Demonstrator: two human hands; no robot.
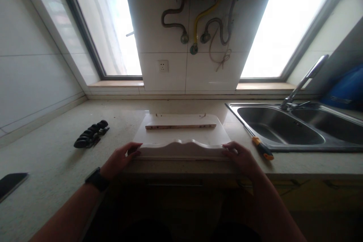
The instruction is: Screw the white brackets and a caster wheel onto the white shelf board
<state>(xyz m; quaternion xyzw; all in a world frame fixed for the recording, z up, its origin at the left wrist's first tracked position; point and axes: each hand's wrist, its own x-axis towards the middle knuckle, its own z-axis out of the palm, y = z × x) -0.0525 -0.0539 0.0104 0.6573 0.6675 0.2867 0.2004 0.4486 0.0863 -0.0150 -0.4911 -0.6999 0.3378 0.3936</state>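
A white board with a wavy edge (pixel 181 150) stands on its side near the counter's front edge. My left hand (pixel 126 155) grips its left end, thumb and fingers closed round it. At the opposite end my right hand (pixel 236 155) pinches the board the same way. Behind it a larger white panel with rounded corners (pixel 181 135) lies flat on the counter. A narrow wooden strip (pixel 180 126) runs across that panel, and small fittings stick up at its far edge. Whether the wavy board is joined to the panel I cannot tell.
A screwdriver (pixel 262 148) with a yellow and black handle leans by the steel sink (pixel 280 146). Black round parts (pixel 90 134) lie in a row on the left of the counter (pixel 53 162). A dark flat object (pixel 11 183) is at the left edge.
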